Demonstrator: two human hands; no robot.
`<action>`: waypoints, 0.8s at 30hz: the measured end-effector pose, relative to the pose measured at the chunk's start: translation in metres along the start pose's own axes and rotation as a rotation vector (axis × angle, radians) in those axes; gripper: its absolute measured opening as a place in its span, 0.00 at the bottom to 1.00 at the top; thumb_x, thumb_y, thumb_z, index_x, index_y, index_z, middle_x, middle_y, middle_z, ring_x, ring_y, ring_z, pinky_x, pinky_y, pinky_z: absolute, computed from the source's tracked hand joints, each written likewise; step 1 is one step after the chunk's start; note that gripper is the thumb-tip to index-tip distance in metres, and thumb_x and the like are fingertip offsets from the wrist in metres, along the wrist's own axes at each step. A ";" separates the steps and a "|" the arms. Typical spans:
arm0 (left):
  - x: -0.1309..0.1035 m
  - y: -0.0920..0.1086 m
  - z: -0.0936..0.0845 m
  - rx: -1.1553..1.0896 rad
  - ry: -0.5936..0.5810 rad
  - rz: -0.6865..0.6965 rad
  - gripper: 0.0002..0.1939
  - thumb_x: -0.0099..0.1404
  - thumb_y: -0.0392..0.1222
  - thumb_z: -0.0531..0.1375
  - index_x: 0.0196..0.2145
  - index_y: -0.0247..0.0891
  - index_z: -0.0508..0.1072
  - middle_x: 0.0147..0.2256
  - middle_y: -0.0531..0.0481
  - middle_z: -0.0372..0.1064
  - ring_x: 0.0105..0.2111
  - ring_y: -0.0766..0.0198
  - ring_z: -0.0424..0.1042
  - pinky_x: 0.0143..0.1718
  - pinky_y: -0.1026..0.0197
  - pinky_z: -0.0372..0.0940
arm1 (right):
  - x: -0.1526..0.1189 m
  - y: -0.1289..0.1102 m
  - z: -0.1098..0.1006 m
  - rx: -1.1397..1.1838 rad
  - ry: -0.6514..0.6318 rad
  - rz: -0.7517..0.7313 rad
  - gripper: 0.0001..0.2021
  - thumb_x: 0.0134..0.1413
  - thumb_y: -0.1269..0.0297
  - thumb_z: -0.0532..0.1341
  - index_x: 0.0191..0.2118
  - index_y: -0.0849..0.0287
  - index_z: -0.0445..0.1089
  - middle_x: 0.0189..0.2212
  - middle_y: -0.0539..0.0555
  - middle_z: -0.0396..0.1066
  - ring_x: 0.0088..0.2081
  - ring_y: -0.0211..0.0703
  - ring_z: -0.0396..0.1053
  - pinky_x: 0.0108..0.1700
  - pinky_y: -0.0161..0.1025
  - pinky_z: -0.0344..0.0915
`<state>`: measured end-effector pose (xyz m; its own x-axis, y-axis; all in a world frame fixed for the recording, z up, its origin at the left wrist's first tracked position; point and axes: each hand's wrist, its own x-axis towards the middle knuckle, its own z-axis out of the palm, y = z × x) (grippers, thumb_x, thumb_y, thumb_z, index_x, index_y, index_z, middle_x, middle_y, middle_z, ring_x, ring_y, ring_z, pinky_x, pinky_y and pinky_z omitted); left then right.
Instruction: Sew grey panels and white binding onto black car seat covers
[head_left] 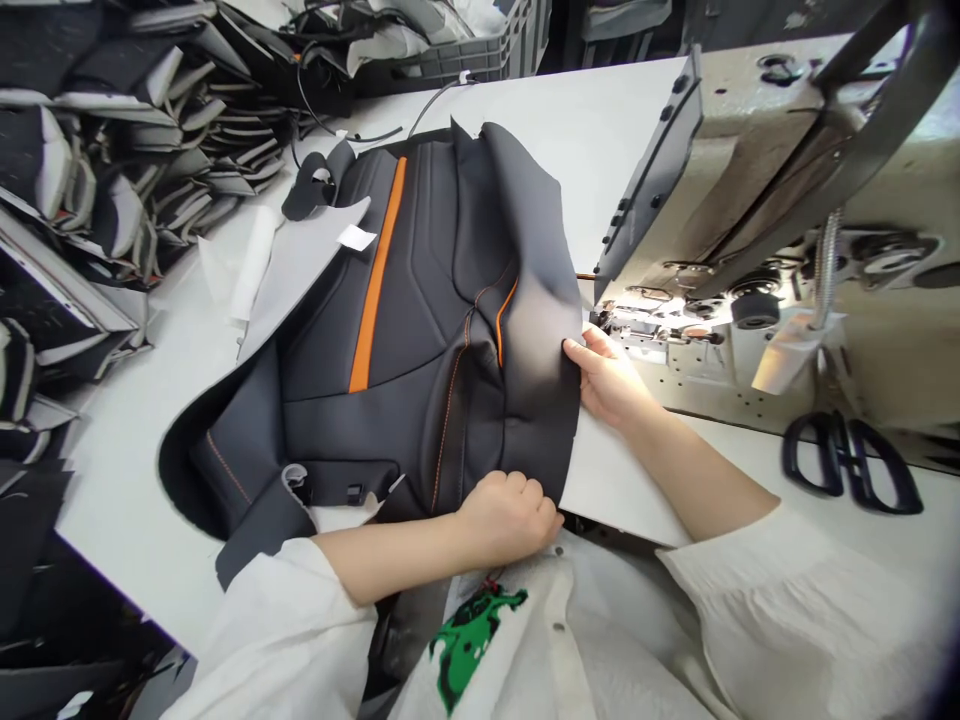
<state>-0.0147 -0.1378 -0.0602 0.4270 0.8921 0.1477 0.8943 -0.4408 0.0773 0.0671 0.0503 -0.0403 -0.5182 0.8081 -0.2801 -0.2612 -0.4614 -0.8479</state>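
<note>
A black seat cover (360, 330) with an orange stripe and orange stitching lies spread on the white table. My left hand (510, 515) is closed over its near edge, knuckles up. With thumb on top and fingers partly hidden beneath, my right hand (611, 375) pinches the cover's right edge close to the lit needle area of the sewing machine (660, 320). A white tag (356, 238) sits on the cover's grey backing at the upper left.
Black-handled scissors (851, 460) lie at the right by the machine. Stacks of cut dark pieces (150, 150) fill the left side. A grey crate (517, 45) stands at the back. A white roll (255, 262) rests on the white table (127, 420) left of the cover.
</note>
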 end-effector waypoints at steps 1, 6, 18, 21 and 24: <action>0.000 -0.001 0.000 0.001 0.008 0.004 0.15 0.64 0.41 0.52 0.20 0.36 0.66 0.18 0.47 0.59 0.21 0.63 0.62 0.20 0.62 0.44 | -0.002 0.000 -0.001 -0.001 -0.011 0.024 0.19 0.37 0.60 0.67 0.39 0.52 0.65 0.39 0.49 0.73 0.44 0.50 0.71 0.44 0.47 0.70; 0.001 0.002 0.001 0.010 0.055 -0.001 0.15 0.63 0.40 0.53 0.19 0.37 0.66 0.18 0.48 0.60 0.20 0.62 0.63 0.19 0.63 0.45 | -0.016 -0.002 0.009 -0.091 -0.023 -0.055 0.24 0.43 0.56 0.66 0.48 0.51 0.63 0.49 0.51 0.69 0.51 0.49 0.65 0.52 0.46 0.65; 0.025 -0.053 -0.061 -0.283 -0.135 -0.122 0.18 0.66 0.46 0.50 0.22 0.37 0.67 0.22 0.52 0.65 0.24 0.67 0.65 0.22 0.64 0.52 | 0.000 0.019 0.047 -0.142 0.042 0.021 0.13 0.38 0.58 0.67 0.31 0.57 0.69 0.29 0.51 0.74 0.33 0.49 0.71 0.35 0.43 0.69; 0.027 -0.080 -0.073 -0.335 0.010 -0.453 0.17 0.68 0.44 0.48 0.23 0.37 0.64 0.23 0.53 0.63 0.25 0.68 0.63 0.26 0.64 0.54 | -0.001 0.022 0.046 0.050 -0.056 0.101 0.17 0.34 0.57 0.71 0.33 0.56 0.69 0.30 0.51 0.74 0.35 0.48 0.72 0.38 0.43 0.70; 0.031 -0.094 -0.071 -0.459 0.006 -0.654 0.15 0.67 0.47 0.51 0.24 0.38 0.62 0.22 0.55 0.62 0.23 0.69 0.61 0.26 0.65 0.54 | -0.004 0.023 0.047 0.182 -0.171 0.198 0.19 0.34 0.57 0.72 0.34 0.57 0.70 0.30 0.51 0.74 0.35 0.49 0.73 0.39 0.44 0.70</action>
<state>-0.0952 -0.0755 0.0068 -0.1668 0.9840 -0.0622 0.8183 0.1734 0.5481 0.0250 0.0188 -0.0379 -0.6988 0.6300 -0.3388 -0.2748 -0.6737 -0.6860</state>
